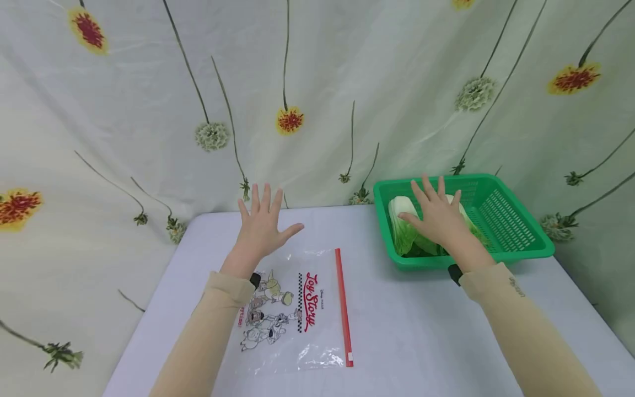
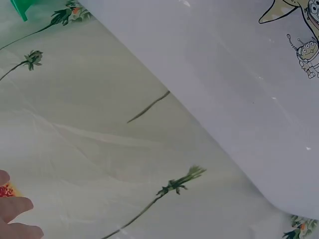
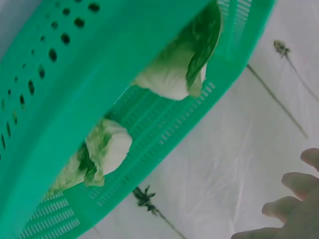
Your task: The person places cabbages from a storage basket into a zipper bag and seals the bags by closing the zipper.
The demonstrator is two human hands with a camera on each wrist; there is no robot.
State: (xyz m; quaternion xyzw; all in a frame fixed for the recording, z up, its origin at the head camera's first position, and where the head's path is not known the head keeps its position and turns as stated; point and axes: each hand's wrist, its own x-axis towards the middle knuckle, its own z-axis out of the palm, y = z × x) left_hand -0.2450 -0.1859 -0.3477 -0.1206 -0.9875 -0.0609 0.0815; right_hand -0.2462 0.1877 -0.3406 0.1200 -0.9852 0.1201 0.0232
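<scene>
My left hand (image 1: 262, 227) is raised with fingers spread, over the far end of a clear plastic zip bag (image 1: 319, 309). The bag lies flat, with cartoon figures, "Toy Story" lettering and a red slider strip (image 1: 343, 309) along its right side. Fingers spread too, my right hand (image 1: 439, 218) hovers over a green plastic basket (image 1: 526, 255) and holds nothing. Inside the basket lie a pale-stemmed napa cabbage (image 1: 403, 212) and a second cabbage (image 1: 473, 226), partly hidden by this hand. In the right wrist view both cabbages (image 3: 112, 149) show past the basket's rim.
A white table (image 1: 387, 331) carries the bag at left and the basket at the far right corner. Behind it hangs a pale flower-print cloth (image 1: 317, 66). Both wrists wear a dark band (image 1: 454, 274) at the beige sleeve cuffs.
</scene>
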